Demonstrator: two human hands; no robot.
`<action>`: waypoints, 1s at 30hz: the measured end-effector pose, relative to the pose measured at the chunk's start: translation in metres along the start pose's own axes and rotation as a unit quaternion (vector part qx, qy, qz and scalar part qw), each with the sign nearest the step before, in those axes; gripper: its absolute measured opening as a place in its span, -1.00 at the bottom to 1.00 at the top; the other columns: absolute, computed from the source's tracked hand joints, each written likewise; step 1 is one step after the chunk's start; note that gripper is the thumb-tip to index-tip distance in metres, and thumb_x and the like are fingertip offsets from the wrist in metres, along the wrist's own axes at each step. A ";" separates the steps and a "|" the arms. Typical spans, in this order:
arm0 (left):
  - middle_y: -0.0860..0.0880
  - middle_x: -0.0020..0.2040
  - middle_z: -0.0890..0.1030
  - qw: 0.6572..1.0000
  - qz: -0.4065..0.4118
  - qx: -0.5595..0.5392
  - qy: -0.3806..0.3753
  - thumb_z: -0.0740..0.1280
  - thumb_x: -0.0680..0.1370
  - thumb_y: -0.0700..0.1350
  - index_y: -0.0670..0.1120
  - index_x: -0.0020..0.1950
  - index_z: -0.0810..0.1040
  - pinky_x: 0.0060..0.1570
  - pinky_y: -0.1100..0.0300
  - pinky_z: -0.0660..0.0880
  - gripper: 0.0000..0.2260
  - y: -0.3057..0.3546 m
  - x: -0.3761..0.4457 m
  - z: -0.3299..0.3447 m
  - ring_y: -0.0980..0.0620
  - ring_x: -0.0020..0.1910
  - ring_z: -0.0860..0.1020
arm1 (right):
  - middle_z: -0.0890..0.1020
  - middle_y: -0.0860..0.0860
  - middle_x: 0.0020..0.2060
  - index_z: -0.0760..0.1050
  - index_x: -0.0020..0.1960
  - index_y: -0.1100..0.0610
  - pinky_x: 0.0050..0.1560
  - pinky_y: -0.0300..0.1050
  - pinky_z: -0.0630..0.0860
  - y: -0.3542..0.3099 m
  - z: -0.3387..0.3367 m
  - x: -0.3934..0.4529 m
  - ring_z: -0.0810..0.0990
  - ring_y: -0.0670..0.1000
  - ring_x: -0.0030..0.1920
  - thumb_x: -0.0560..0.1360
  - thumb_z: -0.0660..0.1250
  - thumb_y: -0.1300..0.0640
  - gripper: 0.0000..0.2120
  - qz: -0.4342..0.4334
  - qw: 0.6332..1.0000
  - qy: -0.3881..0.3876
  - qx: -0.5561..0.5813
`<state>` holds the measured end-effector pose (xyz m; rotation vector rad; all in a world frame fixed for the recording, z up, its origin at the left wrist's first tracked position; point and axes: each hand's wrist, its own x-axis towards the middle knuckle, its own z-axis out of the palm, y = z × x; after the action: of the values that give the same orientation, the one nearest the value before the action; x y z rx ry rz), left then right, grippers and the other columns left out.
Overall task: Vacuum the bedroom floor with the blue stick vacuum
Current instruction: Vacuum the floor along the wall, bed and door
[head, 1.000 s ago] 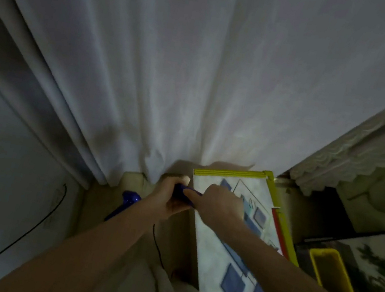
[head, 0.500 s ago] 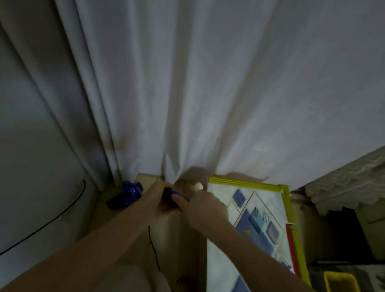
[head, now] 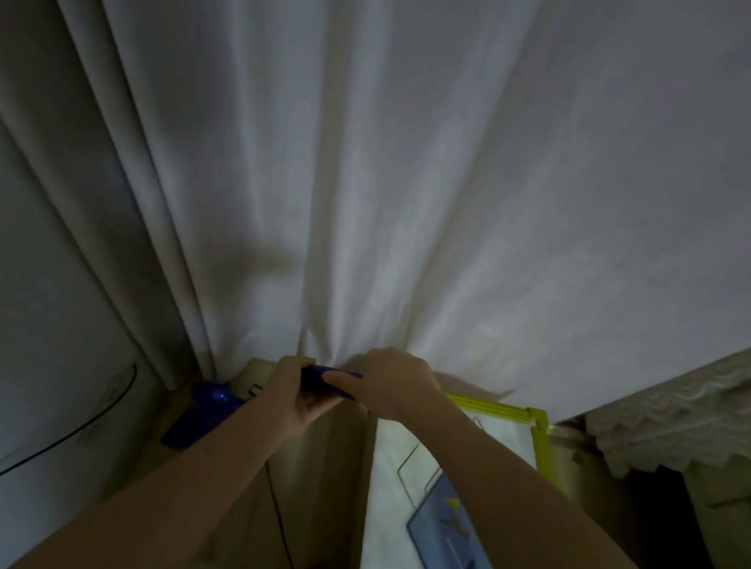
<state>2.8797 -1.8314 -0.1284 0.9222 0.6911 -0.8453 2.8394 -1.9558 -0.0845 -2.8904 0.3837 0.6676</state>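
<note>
I see both hands closed on the vacuum's blue handle (head: 326, 380): left hand (head: 299, 396), right hand (head: 388, 383). Handle lies crosswise at the curtain (head: 409, 165) foot; blue vacuum body (head: 202, 414) slants down-left toward the floor.

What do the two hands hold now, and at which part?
Both the left hand and the right hand grip the blue stick vacuum at its top handle; its body hangs lower left.
</note>
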 end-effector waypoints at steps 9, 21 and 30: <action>-0.22 -0.08 0.52 0.996 0.036 -0.076 0.022 0.24 0.62 -0.22 -0.23 0.28 0.39 0.00 -0.15 0.48 -0.76 0.018 0.031 0.052 -0.20 0.01 0.57 | 0.34 -0.02 -0.50 0.26 -0.42 0.15 -0.45 -0.20 0.26 0.038 -0.041 0.069 0.29 -0.04 -0.52 0.49 0.07 -0.43 -0.33 -0.115 0.992 0.031 -0.034; -0.24 0.20 0.54 0.991 0.048 -0.124 0.029 0.27 0.62 -0.13 -0.23 0.38 0.36 -0.21 -0.07 0.60 -0.64 0.039 0.071 0.054 -0.16 -0.02 0.58 | 0.28 -0.02 -0.52 0.22 -0.43 0.15 -0.44 -0.21 0.20 0.041 -0.051 0.124 0.21 -0.04 -0.53 0.50 0.10 -0.41 -0.34 -0.152 0.988 -0.011 -0.021; -0.23 0.13 0.58 0.994 0.036 -0.107 0.013 0.29 0.61 -0.11 -0.21 0.33 0.41 -0.36 -0.02 0.63 -0.67 0.044 0.091 0.062 -0.17 -0.04 0.61 | 0.43 -0.01 -0.47 0.34 -0.36 0.16 -0.31 -0.20 0.40 0.050 -0.057 0.140 0.36 -0.05 -0.51 0.51 0.08 -0.41 -0.36 -0.117 0.992 -0.036 -0.003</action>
<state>2.9715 -1.8997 -0.1570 0.7614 0.7504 -0.6819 2.9703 -2.0450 -0.1014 -2.8446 0.0317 0.7284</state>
